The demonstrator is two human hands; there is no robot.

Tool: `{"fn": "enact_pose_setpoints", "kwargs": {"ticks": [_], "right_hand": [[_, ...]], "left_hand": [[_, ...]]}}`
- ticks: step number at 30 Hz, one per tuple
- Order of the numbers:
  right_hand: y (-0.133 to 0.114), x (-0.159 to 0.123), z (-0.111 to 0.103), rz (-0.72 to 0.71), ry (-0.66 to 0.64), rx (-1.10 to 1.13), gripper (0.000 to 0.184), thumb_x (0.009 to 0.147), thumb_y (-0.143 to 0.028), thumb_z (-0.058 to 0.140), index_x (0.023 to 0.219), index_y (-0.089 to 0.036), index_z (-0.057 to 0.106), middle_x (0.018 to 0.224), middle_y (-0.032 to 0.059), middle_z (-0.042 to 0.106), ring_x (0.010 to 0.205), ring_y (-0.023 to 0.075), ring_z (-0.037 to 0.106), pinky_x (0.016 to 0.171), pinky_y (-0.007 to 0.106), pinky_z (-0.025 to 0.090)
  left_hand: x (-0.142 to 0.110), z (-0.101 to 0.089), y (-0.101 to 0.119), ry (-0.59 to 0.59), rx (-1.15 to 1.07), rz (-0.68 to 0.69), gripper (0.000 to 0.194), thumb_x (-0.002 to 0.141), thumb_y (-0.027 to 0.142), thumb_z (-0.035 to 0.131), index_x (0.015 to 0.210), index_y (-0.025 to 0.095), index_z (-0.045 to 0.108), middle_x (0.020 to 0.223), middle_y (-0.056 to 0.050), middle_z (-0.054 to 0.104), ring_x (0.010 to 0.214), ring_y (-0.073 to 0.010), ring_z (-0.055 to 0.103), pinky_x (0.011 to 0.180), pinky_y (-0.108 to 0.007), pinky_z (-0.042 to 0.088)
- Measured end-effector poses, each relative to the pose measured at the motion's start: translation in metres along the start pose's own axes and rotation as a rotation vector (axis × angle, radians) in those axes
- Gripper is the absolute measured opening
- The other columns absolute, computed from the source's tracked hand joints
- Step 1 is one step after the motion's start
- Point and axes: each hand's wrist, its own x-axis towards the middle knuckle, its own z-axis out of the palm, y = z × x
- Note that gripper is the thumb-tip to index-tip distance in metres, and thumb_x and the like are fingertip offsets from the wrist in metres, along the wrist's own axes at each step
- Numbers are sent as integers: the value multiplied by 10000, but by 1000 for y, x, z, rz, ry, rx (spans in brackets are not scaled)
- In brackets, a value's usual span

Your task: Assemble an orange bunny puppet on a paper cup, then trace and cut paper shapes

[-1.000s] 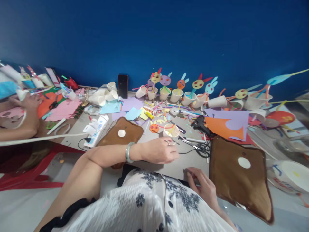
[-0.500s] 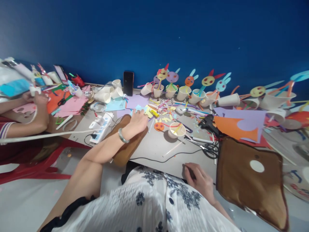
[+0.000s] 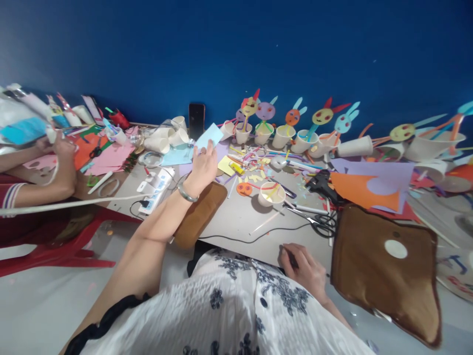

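My left hand (image 3: 204,169), with a bangle at the wrist, is closed on a light blue sheet of paper (image 3: 210,137) and holds it tilted above the table. Beneath the wrist lies a brown padded case (image 3: 201,212). My right hand (image 3: 303,268) rests at the table's front edge, fingers curled; whether anything is in them is hidden. In front of it stand a paper cup (image 3: 271,197) and an orange paper face (image 3: 244,189). A yellow sheet (image 3: 226,166) with a yellow glue tube (image 3: 236,168) lies right of my left hand.
Rabbit-faced paper cups (image 3: 284,135) line the blue wall. Scissors (image 3: 321,224), a black glue gun (image 3: 322,186) and a brown bag (image 3: 384,271) are at right. A power strip (image 3: 158,190) and a phone (image 3: 196,121) are left. A co-worker's hands (image 3: 61,145) work at far left.
My left hand has lifted the light blue sheet off the paper pile and moved it a little left and away. My right hand has stayed at the table edge.
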Motion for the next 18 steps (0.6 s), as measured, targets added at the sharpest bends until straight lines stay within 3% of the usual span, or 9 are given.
{"fn": "enact_pose_setpoints", "kwargs": {"ticks": [3, 7, 11, 14, 18], "right_hand": [[-1, 0, 1, -1, 9, -14, 77, 1044, -231, 669, 1093, -189, 711, 965, 48, 801, 751, 162, 768, 684, 257, 557], [-2, 1, 1, -10, 14, -24, 73, 1038, -220, 678, 1097, -185, 705, 959, 49, 797, 736, 163, 757, 686, 262, 553], [-2, 2, 1, -30, 29, -36, 71, 1036, -213, 679, 1095, -183, 705, 954, 51, 798, 729, 159, 758, 674, 257, 550], [-2, 2, 1, -29, 31, -37, 71, 1037, -214, 673, 1089, -186, 712, 944, 51, 802, 725, 157, 761, 663, 256, 550], [-1, 1, 0, -22, 20, -23, 85, 1040, -218, 661, 1091, -189, 722, 945, 56, 809, 737, 162, 768, 678, 260, 566]], "left_hand": [[-3, 2, -1, -17, 13, 20, 546, 972, 36, 410, 1479, 71, 608, 1792, -228, 329, 1448, -395, 556, 1336, -633, 216], [-12, 4, 13, -149, 25, 138, 336, 947, 105, 525, 1201, 129, 745, 1728, -219, 434, 1478, -441, 519, 1301, -709, 244], [-13, 2, 44, -295, -41, 320, 296, 956, 147, 550, 1168, 137, 757, 1434, -206, 647, 1327, -352, 621, 1265, -581, 339], [-4, 5, 61, -426, -51, 295, 268, 964, 171, 562, 1143, 126, 756, 1306, -191, 685, 1265, -339, 641, 1162, -504, 426], [13, 16, 69, -464, -69, 229, 273, 937, 215, 636, 1173, 122, 736, 1289, -200, 689, 1237, -352, 649, 1064, -474, 475]]}}
